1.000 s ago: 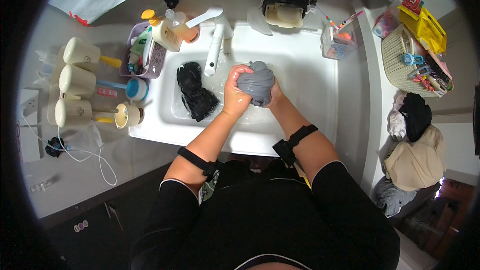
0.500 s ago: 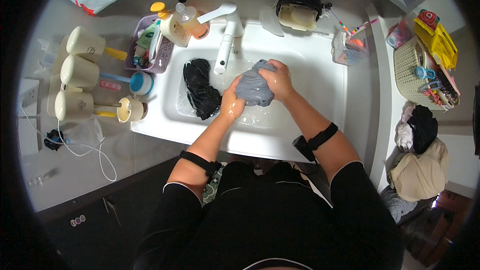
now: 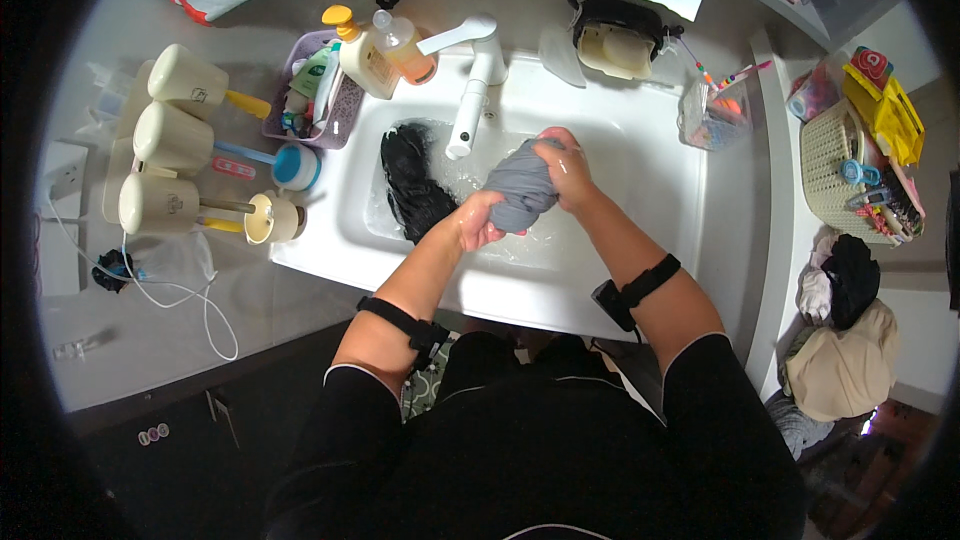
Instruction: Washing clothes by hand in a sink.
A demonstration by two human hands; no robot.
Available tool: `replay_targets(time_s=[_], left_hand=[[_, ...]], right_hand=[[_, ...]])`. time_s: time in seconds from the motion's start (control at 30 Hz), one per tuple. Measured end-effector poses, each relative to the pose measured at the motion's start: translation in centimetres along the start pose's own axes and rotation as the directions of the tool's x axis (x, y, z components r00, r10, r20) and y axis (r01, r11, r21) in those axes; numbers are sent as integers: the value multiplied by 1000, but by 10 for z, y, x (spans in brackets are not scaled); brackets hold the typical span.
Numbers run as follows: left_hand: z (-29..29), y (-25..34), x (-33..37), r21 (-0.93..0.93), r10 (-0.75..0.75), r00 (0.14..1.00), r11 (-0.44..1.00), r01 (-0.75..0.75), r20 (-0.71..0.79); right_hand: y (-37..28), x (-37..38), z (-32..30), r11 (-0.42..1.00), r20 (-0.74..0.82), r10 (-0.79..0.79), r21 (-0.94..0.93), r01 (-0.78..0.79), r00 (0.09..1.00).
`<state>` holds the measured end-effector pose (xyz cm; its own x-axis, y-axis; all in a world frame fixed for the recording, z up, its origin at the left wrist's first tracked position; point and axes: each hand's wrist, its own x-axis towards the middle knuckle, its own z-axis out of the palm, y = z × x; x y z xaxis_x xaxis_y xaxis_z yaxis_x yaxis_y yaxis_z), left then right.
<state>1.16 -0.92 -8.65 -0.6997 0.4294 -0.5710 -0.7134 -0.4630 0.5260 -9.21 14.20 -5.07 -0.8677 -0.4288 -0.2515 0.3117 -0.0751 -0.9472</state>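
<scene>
A wet grey cloth (image 3: 521,186), bunched and twisted, is held between both hands over the white sink (image 3: 640,240). My left hand (image 3: 478,220) is closed on its lower left end, palm turned up. Around the upper right end wrap the fingers of my right hand (image 3: 566,170). Whether the cloth is a garment cannot be made out. Left of it, a soaked black cloth (image 3: 412,185) lies in shallow, soapy water on the sink's bottom. The white faucet (image 3: 470,100) points down between the two cloths, with no stream visible from it.
At the back left stand a yellow-topped pump bottle (image 3: 365,60), a clear bottle (image 3: 404,48) and a purple basket (image 3: 335,125). Cream cups (image 3: 172,140) hang farther left. On the right are a brush holder (image 3: 715,115), a woven basket (image 3: 835,170) and piled clothes (image 3: 845,360).
The grey cloth has gone from a loose bunch to a tighter, twisted roll. My left hand has turned palm up. The whole view has shifted slightly.
</scene>
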Motion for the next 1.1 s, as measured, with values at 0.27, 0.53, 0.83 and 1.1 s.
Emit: replay_targets(time_s=[0.27, 0.53, 0.83, 1.1], left_hand=[[33, -20, -15, 26, 449, 891, 894, -448, -64], [49, -14, -7, -496, 353, 920, 777, -388, -167], [45, 13, -6, -571, 45, 986, 819, 58, 163], [65, 36, -8, -30, -72, 978, 997, 68, -196]], right_hand=[[3, -4, -10, 950, -99, 226, 242, -197, 969], [-4, -42, 22, 987, -87, -157, 24, 160, 984], [-34, -92, 49, 129, 463, -750, -597, 792, 472], [-10, -94, 43, -227, 693, -681, -508, 831, 237]])
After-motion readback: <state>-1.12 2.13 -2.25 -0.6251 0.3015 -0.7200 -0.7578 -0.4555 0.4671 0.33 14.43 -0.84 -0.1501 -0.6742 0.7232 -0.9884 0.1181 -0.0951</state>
